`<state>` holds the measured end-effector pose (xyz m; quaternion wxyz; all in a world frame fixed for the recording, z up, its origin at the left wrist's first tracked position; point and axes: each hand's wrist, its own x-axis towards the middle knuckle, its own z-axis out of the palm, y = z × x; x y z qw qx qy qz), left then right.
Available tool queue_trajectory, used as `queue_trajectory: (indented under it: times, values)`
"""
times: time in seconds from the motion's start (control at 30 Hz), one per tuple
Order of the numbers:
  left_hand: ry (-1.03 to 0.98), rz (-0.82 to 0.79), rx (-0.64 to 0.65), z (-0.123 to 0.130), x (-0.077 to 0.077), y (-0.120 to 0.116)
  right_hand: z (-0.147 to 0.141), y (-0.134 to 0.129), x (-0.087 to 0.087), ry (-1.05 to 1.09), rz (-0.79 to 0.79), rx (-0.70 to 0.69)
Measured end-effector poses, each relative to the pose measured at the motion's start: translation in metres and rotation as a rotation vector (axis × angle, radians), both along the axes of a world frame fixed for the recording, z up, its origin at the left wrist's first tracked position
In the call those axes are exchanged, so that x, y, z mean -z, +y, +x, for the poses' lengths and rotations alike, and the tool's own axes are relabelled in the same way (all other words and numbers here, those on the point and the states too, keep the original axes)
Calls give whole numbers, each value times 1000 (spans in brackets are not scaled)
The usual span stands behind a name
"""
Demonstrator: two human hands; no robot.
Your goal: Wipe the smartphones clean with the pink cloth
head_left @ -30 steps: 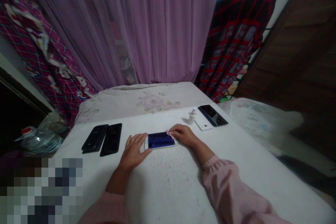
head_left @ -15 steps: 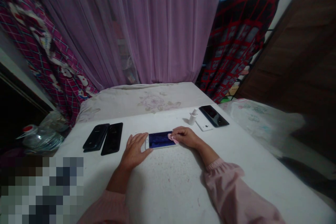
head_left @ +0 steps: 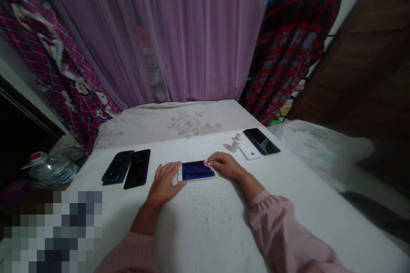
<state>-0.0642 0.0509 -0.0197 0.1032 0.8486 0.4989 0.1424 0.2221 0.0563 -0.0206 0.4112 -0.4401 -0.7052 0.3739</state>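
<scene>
A white smartphone (head_left: 195,172) with a dark blue screen lies flat and sideways on the white table (head_left: 205,230). My left hand (head_left: 164,182) grips its left end, thumb at the near edge and fingers at the far edge. Pinched in the fingers of my right hand (head_left: 226,164) is a small pink cloth (head_left: 208,164), which touches the screen near the phone's right end. Just beyond my right hand stands a small white spray bottle (head_left: 236,143).
Two dark phones, one black (head_left: 137,169) and one dark blue (head_left: 117,167), lie to the left. On the right are a white phone (head_left: 250,152) and dark phones (head_left: 262,141). A purple curtain (head_left: 205,34) hangs behind. A clear bottle with a red cap (head_left: 36,157) is at far left.
My right hand has shifted slightly up and left with the pink cloth on the screen. My left hand keeps its hold on the phone.
</scene>
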Motion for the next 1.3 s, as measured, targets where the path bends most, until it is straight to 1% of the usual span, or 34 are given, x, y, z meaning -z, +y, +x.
queue_trajectory:
  times: [0.1,0.13,0.2,0.33,0.5,0.6,0.7,0.87,1.0,1.17,1.3]
  values:
    - [-5,7,-1,0,0,1,7,-2,-5,-33,-9,-166]
    - [-6,7,-2,0,0,1,10,-3,-7,-60,3,-192]
    - [-8,3,-1,-1,0,1,13,-4,-7,-92,20,-194]
    - [-3,1,-5,-1,0,1,11,-4,-1,-81,19,-98]
    - [-2,3,-4,0,-1,1,-4,-4,8,-58,91,116]
    - [-3,1,-2,1,-1,1,-10,-3,9,-125,133,225]
    - [3,-11,-9,1,-2,0,-13,-4,4,-192,161,272]
    - [4,-10,-5,0,-2,0,-12,-7,-3,-228,188,213]
    - [-1,-2,-6,0,-1,0,-12,-5,0,-133,181,200]
    - [-3,4,2,-1,0,0,-8,-4,4,13,81,119]
    - [-7,16,-6,-1,2,1,-3,-6,-1,8,52,31]
